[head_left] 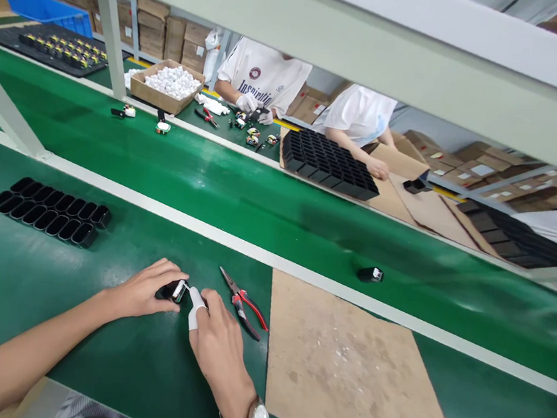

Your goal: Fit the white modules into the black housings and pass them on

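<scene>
Near the front middle of the bench, my left hand [141, 292] is closed round a small black plastic case [166, 292]. A white part and a bit of green board [179, 291] show at the case's open end, which faces right. My right hand [218, 336] is at that end, its fingers curled and a white cover [195, 308] on one digit. Something thin and pale reaches from its fingertips to the case; I cannot make out what it is. Just right of my hands lie pliers [243, 304] with red and black handles, jaws slightly apart.
Black cases [49, 211] stand in two rows at left. A stained cardboard sheet [340, 370] lies at right. One filled case [370, 274] sits on the green belt [239, 198]. Beyond, two people work beside a black case block [328, 164] and a box of white parts [143, 94]. A beam crosses overhead.
</scene>
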A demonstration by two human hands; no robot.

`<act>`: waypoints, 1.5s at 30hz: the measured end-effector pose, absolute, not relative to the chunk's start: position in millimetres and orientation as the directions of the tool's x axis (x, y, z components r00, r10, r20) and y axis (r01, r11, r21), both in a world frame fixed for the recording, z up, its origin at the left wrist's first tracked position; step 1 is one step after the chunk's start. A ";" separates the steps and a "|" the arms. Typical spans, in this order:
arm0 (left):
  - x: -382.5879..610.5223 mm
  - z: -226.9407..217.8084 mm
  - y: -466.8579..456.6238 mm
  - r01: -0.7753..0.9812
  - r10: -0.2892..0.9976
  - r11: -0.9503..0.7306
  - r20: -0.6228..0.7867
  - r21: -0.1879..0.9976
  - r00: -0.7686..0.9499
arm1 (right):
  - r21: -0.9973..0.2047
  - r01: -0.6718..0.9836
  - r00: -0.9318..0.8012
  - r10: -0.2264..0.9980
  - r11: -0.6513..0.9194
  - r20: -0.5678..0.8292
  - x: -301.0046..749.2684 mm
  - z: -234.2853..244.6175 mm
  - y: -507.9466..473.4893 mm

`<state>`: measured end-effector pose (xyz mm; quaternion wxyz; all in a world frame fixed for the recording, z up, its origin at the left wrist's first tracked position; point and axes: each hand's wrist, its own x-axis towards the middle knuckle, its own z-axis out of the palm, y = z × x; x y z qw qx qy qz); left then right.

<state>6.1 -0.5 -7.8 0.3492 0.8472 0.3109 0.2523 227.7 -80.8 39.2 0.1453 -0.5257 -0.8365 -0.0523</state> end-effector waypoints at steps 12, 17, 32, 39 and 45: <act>6.6 -1.8 -1.3 0.299 0.683 -0.537 0.198 0.789 0.704 | -0.058 0.890 -0.412 0.851 0.453 0.326 236.3 37.4 -87.1; 3.8 0.1 -2.1 0.355 0.726 -0.480 0.137 0.802 0.674 | -0.109 0.924 -0.301 0.874 0.366 0.382 263.7 5.7 -97.6; 3.9 -2.4 -0.7 0.386 0.753 -0.424 0.082 0.819 0.653 | -0.385 0.737 -0.453 0.828 0.556 0.330 234.3 19.5 -65.5; 0.9 -2.2 0.0 0.413 0.732 -0.404 0.018 0.817 0.681 | -0.519 0.621 -0.398 0.807 0.588 0.437 243.1 -9.4 -66.4; 0.8 -2.0 0.3 0.388 0.711 -0.430 0.041 0.815 0.702 | -0.604 0.597 -0.382 0.849 0.528 0.365 243.1 -1.9 -68.9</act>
